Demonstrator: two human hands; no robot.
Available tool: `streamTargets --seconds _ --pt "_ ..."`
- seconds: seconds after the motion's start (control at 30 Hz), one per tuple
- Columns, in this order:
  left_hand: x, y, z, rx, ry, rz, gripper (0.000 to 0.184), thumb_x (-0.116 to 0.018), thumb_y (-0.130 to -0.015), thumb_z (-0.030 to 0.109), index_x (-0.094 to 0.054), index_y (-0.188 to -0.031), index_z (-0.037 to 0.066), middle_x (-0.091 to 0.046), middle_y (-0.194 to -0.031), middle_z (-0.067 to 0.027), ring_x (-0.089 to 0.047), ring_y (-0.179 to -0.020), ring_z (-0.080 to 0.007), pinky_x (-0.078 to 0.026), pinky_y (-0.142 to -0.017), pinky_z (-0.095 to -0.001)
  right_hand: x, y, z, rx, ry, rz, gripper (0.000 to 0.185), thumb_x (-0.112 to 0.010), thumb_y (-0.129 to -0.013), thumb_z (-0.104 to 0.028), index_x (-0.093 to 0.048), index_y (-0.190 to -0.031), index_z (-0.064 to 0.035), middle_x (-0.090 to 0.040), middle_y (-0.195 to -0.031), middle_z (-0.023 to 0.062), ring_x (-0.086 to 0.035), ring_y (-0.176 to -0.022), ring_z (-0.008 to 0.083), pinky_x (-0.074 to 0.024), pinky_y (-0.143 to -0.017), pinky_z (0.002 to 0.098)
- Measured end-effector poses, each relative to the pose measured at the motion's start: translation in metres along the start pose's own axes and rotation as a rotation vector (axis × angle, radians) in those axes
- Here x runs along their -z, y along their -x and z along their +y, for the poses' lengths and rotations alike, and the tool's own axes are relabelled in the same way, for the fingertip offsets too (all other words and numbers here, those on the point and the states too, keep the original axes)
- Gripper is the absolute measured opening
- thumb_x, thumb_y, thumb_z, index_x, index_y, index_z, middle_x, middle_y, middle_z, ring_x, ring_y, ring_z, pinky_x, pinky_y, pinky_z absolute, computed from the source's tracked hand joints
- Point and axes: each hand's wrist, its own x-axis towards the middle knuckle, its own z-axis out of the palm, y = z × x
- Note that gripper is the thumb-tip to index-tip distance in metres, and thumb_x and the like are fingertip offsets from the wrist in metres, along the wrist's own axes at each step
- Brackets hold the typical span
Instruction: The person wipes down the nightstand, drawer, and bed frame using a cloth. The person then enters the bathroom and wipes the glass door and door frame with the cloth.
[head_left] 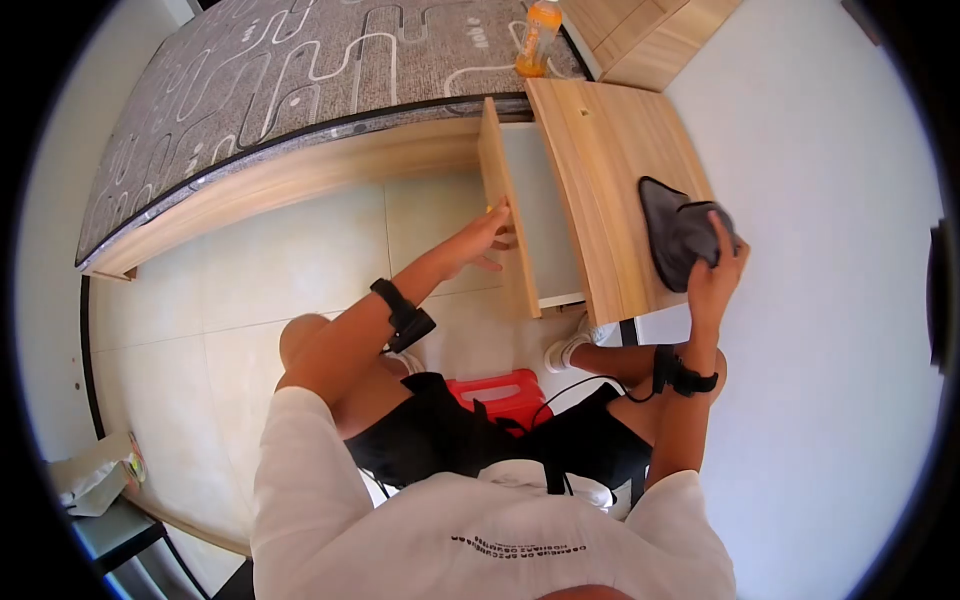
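Seated person at a bedside cabinet (pixel 625 150), seen from the head camera. The left hand (pixel 475 243) is at the wood-grain front panel (pixel 520 275) of the drawer (pixel 545 215), its fingers loosely spread and slightly bent against the panel near its middle; whether they grip it cannot be told. The drawer stands open to the left of the cabinet top, and its pale interior is exposed. The right hand (pixel 716 275) holds a dark grey cloth (pixel 672 235) (edged in black) against the right part of the cabinet top; the fingers are closed over a bunched portion, while the rest spreads to the left of the hand. A black strap device (pixel 405 318) encircles the left forearm, and a second band (pixel 690 375) the right. Beyond the cabinet lies a patterned grey mattress (pixel 320 70) in a wooden bed frame (pixel 330 165); an orange-capped bottle (pixel 538 42) is at the mattress's near right corner. Between the person's legs appears a red object (pixel 520 400) (partly hidden by the shorts) above the tiled floor (pixel 250 260).
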Motion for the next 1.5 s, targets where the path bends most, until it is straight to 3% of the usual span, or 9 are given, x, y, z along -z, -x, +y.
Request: streamTargets --seconds 0.13,0.23,0.57,0.77,0.93,1.0,1.1,1.23,1.5 --pt "-0.015 -0.017 0.003 -0.035 -0.004 -0.032 0.071 -0.040 -0.102 0.041 0.002 -0.156 0.022 -0.029 -0.153 -0.0200 -0.046 -0.130 -0.0335 -0.048 -0.098 -0.0484 -0.002 -0.014 0.018 -0.054 -0.188 -0.052 0.043 -0.056 -0.091 -0.009 -0.057 -0.134 -0.0163 -0.048 -0.127 0.0204 -0.049 -0.120 0.0376 -0.0409 -0.101 0.0430" --pt "-0.023 -0.031 0.005 -0.043 -0.018 -0.071 0.075 -0.047 -0.100 0.033 0.002 -0.156 0.022 -0.031 -0.153 -0.0186 -0.047 -0.129 -0.0316 -0.048 -0.099 -0.0467 -0.023 -0.012 0.055 0.147 0.207 -0.625 0.051 -0.053 -0.096 -0.046 -0.054 -0.137 -0.0146 -0.037 -0.146 0.0260 -0.037 -0.134 0.0416 -0.0276 -0.112 0.0466" --pt "-0.031 -0.078 0.003 -0.001 -0.114 -0.121 0.080 -0.051 -0.096 0.027 0.001 -0.156 0.019 -0.042 -0.147 -0.0158 -0.050 -0.126 -0.0286 -0.049 -0.096 -0.0413 -0.048 -0.051 0.060 0.035 0.395 -0.520 0.047 -0.056 -0.091 -0.042 -0.058 -0.132 -0.0164 -0.052 -0.129 0.0270 -0.043 -0.124 0.0443 -0.0344 -0.105 0.0528" --pt "-0.010 -0.057 0.033 -0.015 -0.490 -0.065 0.056 -0.049 -0.094 0.021 -0.035 -0.148 0.012 -0.064 -0.121 -0.0142 -0.064 -0.104 -0.0223 -0.052 -0.086 -0.0356 -0.053 -0.006 -0.023 0.279 0.105 -0.635 0.059 -0.061 -0.087 -0.043 -0.050 -0.138 -0.0169 -0.052 -0.131 0.0258 -0.045 -0.121 0.0435 -0.0410 -0.102 0.0487" --pt "-0.025 -0.039 0.075 -0.655 -0.473 0.581 0.029 -0.060 -0.090 0.021 -0.059 -0.115 0.005 -0.065 -0.102 -0.0109 -0.063 -0.094 -0.0215 -0.049 -0.085 -0.0325 -0.060 -0.007 -0.037 0.357 -0.147 -0.689 0.059 -0.066 -0.088 -0.034 -0.046 -0.141 -0.0170 -0.041 -0.145 0.0206 -0.044 -0.128 0.0404 -0.0407 -0.104 0.0456" --pt "-0.042 -0.034 0.085 -0.991 -0.704 0.307 0.038 -0.062 -0.089 0.020 -0.056 -0.125 0.008 -0.060 -0.119 -0.0160 -0.058 -0.110 -0.0296 -0.044 -0.097 -0.0387 -0.064 -0.016 -0.026 0.331 -0.198 -0.711 0.062 -0.066 -0.087 -0.035 -0.045 -0.142 -0.0172 -0.037 -0.147 0.0216 -0.043 -0.129 0.0405 -0.0412 -0.104 0.0446" --pt "-0.072 -0.022 0.078 -0.939 -0.919 -0.061 0.055 -0.060 -0.086 0.007 -0.046 -0.139 0.011 -0.041 -0.147 -0.0159 -0.045 -0.130 -0.0309 -0.037 -0.108 -0.0422 -0.057 -0.029 -0.010 0.296 -0.218 -0.789 0.065 -0.067 -0.086 -0.035 -0.043 -0.143 -0.0163 -0.034 -0.149 0.0227 -0.044 -0.130 0.0403 -0.0419 -0.104 0.0427" --pt "-0.055 -0.047 0.081 -0.903 -1.014 -0.057 0.063 -0.056 -0.086 0.004 -0.039 -0.145 0.014 -0.036 -0.151 -0.0163 -0.037 -0.137 -0.0352 -0.026 -0.115 -0.0447 -0.054 -0.032 -0.005 0.204 -0.234 -0.740 0.062 -0.067 -0.086 -0.031 -0.046 -0.140 -0.0096 -0.034 -0.149 0.0227 -0.043 -0.131 0.0393 -0.0408 -0.105 0.0417" --pt "0.034 -0.145 0.135 -0.739 -1.064 0.349 0.045 -0.046 -0.087 0.007 -0.048 -0.132 0.004 -0.053 -0.134 -0.0185 -0.051 -0.123 -0.0364 -0.039 -0.104 -0.0417 -0.054 -0.022 0.009 0.319 -0.183 -0.930 0.055 -0.062 -0.090 -0.025 -0.046 -0.137 -0.0026 -0.036 -0.148 0.0229 -0.038 -0.134 0.0368 -0.0339 -0.110 0.0400"
